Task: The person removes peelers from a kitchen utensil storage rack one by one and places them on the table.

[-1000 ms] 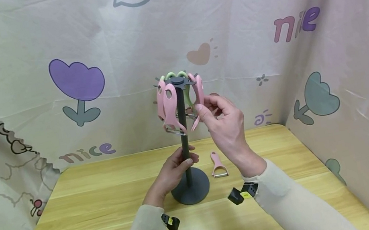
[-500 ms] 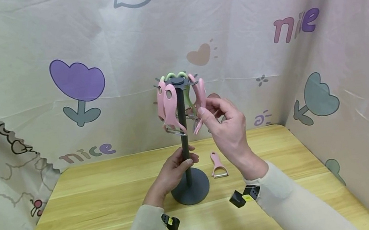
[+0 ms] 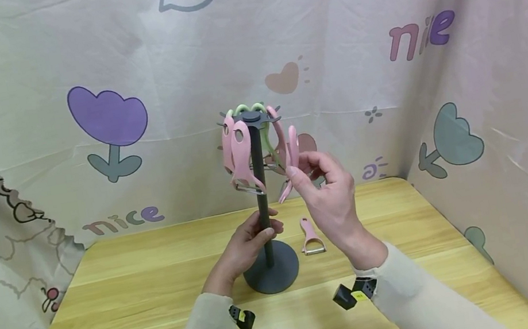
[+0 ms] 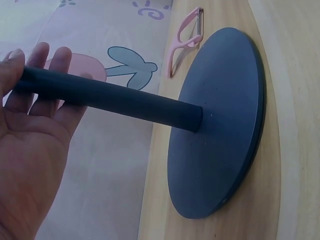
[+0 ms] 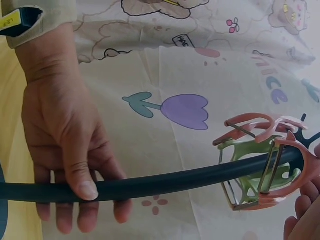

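Right hand grip point(image 3: 322, 186): pinching pink peeler point(image 3: 294, 148), thumb near side, fingers behind; forearm slopes up from lower right.
Held peeler: slim, curved, loop end up, just below hooks point(image 3: 274, 119).
Left hand grip point(image 3: 247, 243): curled round lower post of stand point(image 3: 262, 199), thumb in front.
Stand: smooth, dark, round post; flat disc base point(image 3: 273, 279).
Hung peelers point(image 3: 242, 150): pink and green, metal blades down.
Table point(image 3: 157, 275): wood grain; 1 loose peeler point(image 3: 309, 230) flat, right of base.
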`<action>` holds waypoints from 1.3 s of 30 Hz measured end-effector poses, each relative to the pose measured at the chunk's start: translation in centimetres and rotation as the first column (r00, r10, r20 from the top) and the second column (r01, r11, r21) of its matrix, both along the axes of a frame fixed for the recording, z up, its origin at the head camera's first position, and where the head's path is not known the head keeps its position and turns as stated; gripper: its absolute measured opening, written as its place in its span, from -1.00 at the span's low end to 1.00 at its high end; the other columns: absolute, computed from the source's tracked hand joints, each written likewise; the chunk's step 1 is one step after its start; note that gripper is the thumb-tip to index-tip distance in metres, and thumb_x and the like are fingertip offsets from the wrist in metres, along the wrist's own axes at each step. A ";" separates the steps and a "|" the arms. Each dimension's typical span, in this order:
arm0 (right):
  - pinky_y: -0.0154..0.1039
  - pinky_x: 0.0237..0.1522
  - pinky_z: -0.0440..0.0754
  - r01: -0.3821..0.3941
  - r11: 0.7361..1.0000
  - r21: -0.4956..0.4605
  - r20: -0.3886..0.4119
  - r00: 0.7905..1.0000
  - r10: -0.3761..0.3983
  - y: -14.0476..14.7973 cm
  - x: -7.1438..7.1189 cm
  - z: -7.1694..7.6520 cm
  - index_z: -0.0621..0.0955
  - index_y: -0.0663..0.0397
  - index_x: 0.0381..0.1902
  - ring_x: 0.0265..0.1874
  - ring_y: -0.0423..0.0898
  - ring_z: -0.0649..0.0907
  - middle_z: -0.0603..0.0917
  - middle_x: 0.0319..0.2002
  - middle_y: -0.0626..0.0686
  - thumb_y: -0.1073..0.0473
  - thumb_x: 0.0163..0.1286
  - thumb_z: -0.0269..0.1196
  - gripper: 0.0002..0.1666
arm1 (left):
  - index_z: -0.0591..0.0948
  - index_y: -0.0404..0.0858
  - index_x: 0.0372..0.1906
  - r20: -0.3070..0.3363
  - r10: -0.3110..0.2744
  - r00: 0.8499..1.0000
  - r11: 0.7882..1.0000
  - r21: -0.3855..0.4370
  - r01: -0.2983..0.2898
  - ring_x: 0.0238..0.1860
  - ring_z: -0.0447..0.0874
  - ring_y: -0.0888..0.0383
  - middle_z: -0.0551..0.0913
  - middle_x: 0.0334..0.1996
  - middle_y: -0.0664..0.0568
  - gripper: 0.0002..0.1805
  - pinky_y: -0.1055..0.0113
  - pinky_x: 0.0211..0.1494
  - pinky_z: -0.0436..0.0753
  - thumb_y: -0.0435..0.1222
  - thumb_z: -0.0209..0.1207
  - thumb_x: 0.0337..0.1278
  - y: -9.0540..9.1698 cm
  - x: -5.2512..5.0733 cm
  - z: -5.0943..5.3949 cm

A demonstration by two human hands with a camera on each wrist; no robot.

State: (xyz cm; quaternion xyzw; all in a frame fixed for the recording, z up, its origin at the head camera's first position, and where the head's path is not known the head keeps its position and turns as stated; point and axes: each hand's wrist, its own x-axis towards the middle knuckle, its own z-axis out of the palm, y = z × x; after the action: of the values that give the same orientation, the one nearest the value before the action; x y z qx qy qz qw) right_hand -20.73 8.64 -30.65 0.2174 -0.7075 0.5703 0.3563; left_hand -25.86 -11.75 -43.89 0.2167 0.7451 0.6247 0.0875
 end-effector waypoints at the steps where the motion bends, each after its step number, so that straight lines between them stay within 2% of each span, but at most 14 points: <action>1: -0.19 -0.10 0.52 0.001 1.000 0.003 0.008 1.000 -0.001 0.0 0.1 -0.1 0.71 0.22 0.00 -0.20 -0.10 0.57 0.69 -0.19 0.13 0.19 0.46 0.35 -0.75 | 0.50 -0.04 0.40 0.000 -0.001 1.000 1.000 0.001 0.001 0.26 0.68 -0.05 0.72 0.16 -0.11 -0.60 -0.11 0.47 0.54 -0.24 0.15 0.59 0.0 0.0 0.0; 9: -0.20 -0.07 0.53 0.032 0.999 0.018 0.052 0.998 -0.033 0.6 0.7 -1.8 0.69 0.21 0.02 -0.19 -0.10 0.58 0.69 -0.19 0.11 0.22 0.45 0.36 -0.75 | 0.49 -0.07 0.41 -0.005 -0.006 1.000 1.000 0.015 0.006 0.25 0.68 -0.06 0.71 0.16 -0.14 -0.59 -0.06 0.46 0.57 -0.27 0.14 0.59 0.0 0.0 -0.1; 17: -0.19 -0.07 0.51 0.061 0.998 0.018 0.105 0.992 -0.063 1.3 0.5 -3.6 0.70 0.18 0.01 -0.18 -0.11 0.56 0.68 -0.16 0.10 0.22 0.45 0.39 -0.76 | 0.48 -0.07 0.42 -0.017 -0.001 1.000 1.000 0.014 0.001 0.26 0.68 -0.06 0.71 0.16 -0.14 -0.59 -0.03 0.44 0.59 -0.29 0.12 0.60 0.1 0.0 -0.1; 25: -0.25 -0.11 0.50 0.086 0.996 0.016 0.121 0.989 -0.087 2.0 -0.3 -5.3 0.71 0.16 -0.03 -0.19 -0.11 0.57 0.68 -0.20 0.07 0.18 0.43 0.42 -0.77 | 0.47 -0.04 0.42 -0.013 0.017 1.000 1.000 -0.008 -0.017 0.24 0.68 -0.04 0.70 0.16 -0.10 -0.59 -0.05 0.45 0.58 -0.31 0.10 0.62 0.3 0.2 0.1; 34: -0.19 -0.16 0.53 0.143 0.988 0.050 0.156 0.976 -0.149 3.0 -1.3 -7.0 0.71 0.17 -0.06 -0.23 -0.12 0.56 0.69 -0.22 0.07 0.14 0.42 0.45 -0.74 | 0.46 0.00 0.43 -0.027 0.027 0.999 0.999 -0.029 -0.028 0.25 0.68 -0.02 0.71 0.17 -0.08 -0.58 -0.09 0.47 0.56 -0.27 0.11 0.62 0.3 0.3 -0.1; 39: -0.27 -0.18 0.54 0.184 0.980 0.082 0.172 0.965 -0.195 3.5 -2.0 -7.9 0.71 0.21 -0.08 -0.23 0.03 0.61 0.71 -0.22 0.11 0.16 0.41 0.45 -0.75 | 0.46 0.03 0.43 -0.030 0.039 0.999 0.998 -0.044 -0.040 0.25 0.68 -0.01 0.71 0.17 -0.04 -0.58 -0.10 0.47 0.55 -0.23 0.12 0.62 0.4 0.2 -0.2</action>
State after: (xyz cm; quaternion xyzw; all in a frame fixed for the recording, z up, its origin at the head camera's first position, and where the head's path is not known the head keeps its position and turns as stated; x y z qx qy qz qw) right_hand -22.70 12.12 -38.58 0.1079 -0.7725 0.5275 0.3367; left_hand -25.64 -11.40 -44.06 0.2091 0.7643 0.6061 0.0690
